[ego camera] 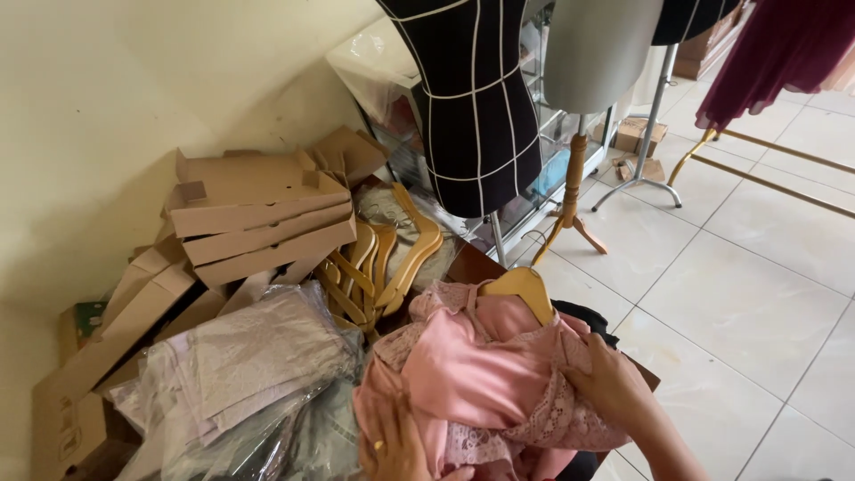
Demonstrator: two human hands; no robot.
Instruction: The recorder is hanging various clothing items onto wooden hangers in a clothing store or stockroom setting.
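Flat brown cardboard boxes [258, 218] sit stacked against the cream wall at left, more folded cardboard [107, 347] slumping below them beside a small green box [87, 319]. In front lie clear plastic bags [249, 374] of pale folded fabric. Far back, small brown boxes [639, 142] rest on the tiled floor [757, 294].

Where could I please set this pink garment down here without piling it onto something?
Bare room is the tiled floor right of the hands, between the wooden mannequin stand and the gold rail. The left is crowded: flattened cardboard boxes, wooden hangers and bagged garments fill the corner. Both hands grip the pink lace garment.
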